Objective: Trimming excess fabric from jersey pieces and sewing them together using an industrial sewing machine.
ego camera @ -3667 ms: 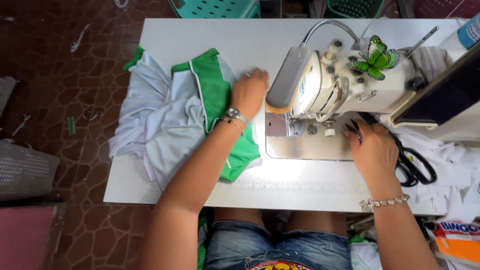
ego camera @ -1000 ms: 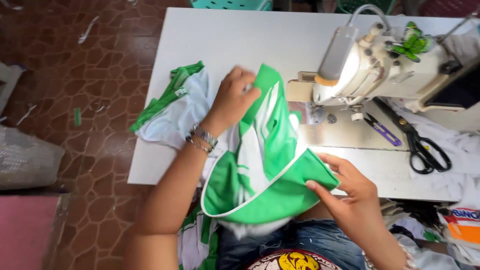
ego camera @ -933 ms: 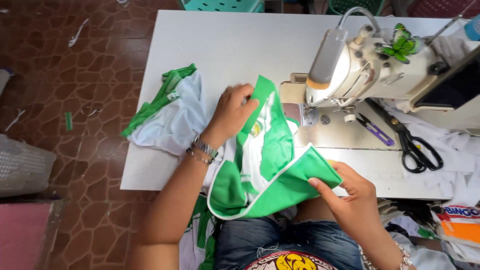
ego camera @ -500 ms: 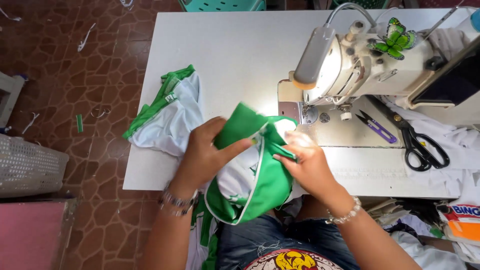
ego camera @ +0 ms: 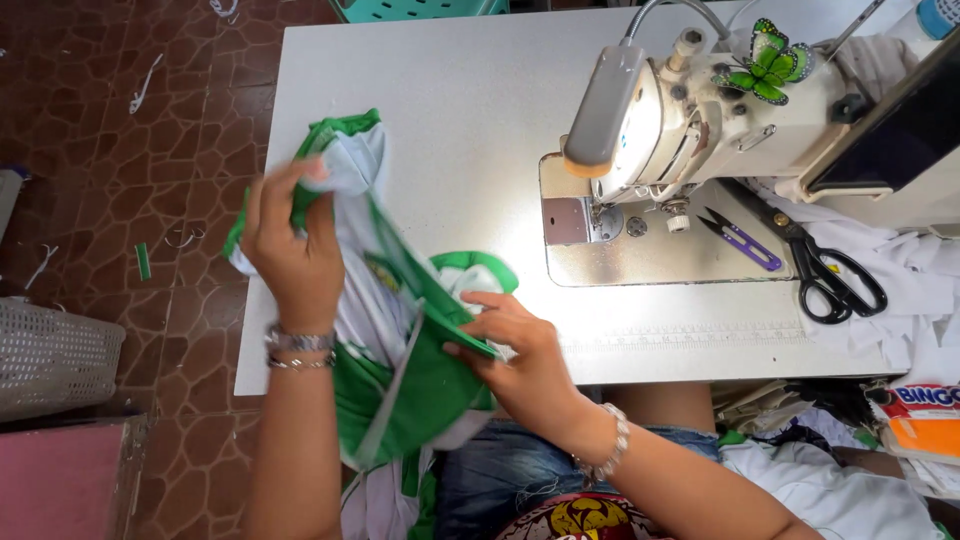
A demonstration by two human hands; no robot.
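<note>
While gripped: garment, both hands.

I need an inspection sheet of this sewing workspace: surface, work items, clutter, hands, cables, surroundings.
Surface: white table, mostly bare at the left.
Work items: green-and-white garment held up at the table edge; sewing machine.
Clutter: black scissors, purple thread snips, white fabric scraps.
Hands: left hand and right hand both grip the garment.
Cables: grey cable above the machine.
Surroundings: brown tiled floor, grey basket.
</note>
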